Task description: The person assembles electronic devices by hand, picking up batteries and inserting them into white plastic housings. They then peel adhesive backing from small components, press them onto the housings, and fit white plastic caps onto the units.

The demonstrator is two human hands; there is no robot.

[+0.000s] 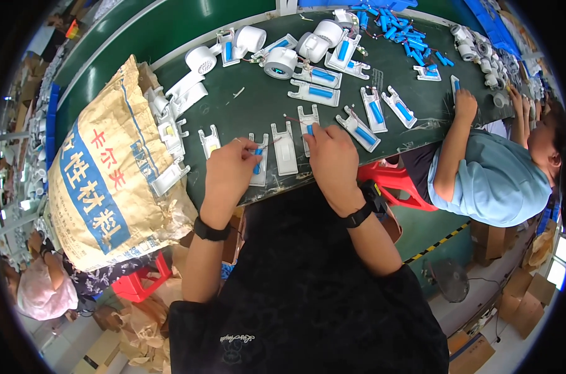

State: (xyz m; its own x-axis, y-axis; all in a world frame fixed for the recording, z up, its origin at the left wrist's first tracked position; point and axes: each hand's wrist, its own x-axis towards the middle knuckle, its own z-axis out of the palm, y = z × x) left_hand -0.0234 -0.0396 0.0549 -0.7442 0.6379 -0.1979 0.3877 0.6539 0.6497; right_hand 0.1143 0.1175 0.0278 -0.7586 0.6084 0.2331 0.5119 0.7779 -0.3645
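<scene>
My left hand (228, 169) is closed, its fingertips pinching a blue cylindrical battery (258, 163) over a white plastic housing (258, 179) near the table's front edge. To the right, my right hand (334, 161) has its fingers pressed round another blue battery (308, 129), lying in a second white housing (307, 115); the hand covers the lower part of it. Between the hands lies a white housing with no battery (285, 149). One more housing (209, 139) sits just beyond my left hand. On the right is a housing with its battery in place (360, 129).
A large paper sack (86, 181) with white parts on it stands at the left. White fan-like units (280, 62) and a pile of blue batteries (398, 31) lie at the back of the green table (233, 112). A co-worker (492, 174) reaches in from the right.
</scene>
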